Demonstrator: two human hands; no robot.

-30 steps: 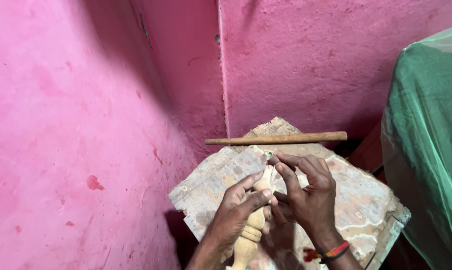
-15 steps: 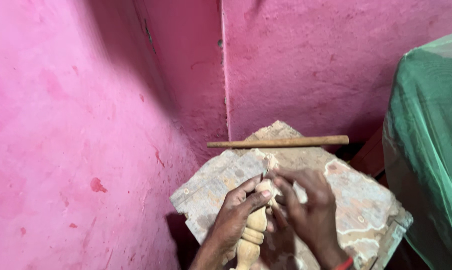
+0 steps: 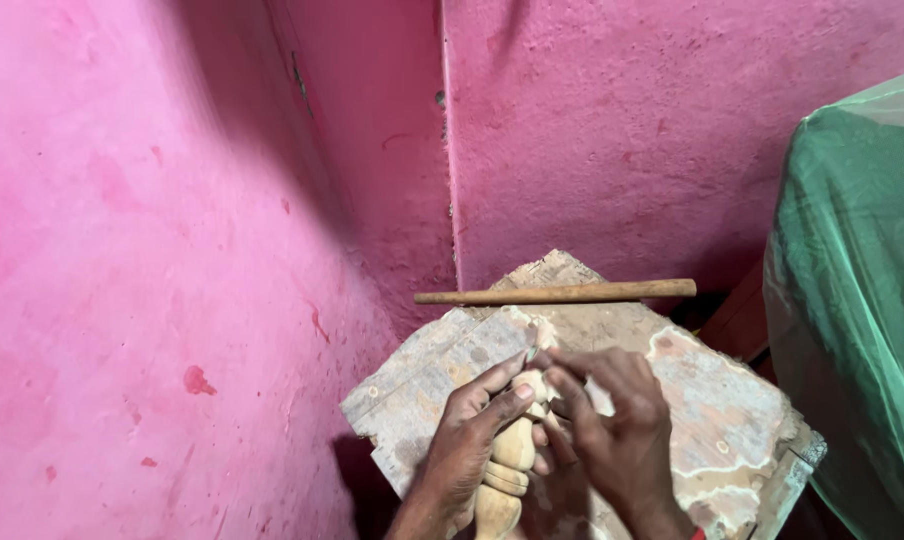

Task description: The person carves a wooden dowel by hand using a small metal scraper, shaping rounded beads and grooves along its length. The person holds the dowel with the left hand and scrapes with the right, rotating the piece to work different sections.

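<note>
Head view | left hand (image 3: 469, 440) grips turned spindle (image 3: 507, 470) at board's (image 3: 712, 400) near edge | right hand (image 3: 617, 430) pinches small tool on spindle tip, tool mostly hidden | stick (image 3: 557, 293) across far corner

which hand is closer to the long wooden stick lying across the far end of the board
Right, narrowly. The right hand is just below the stick; the left hand sits lower and further left. Neither touches it.
</note>
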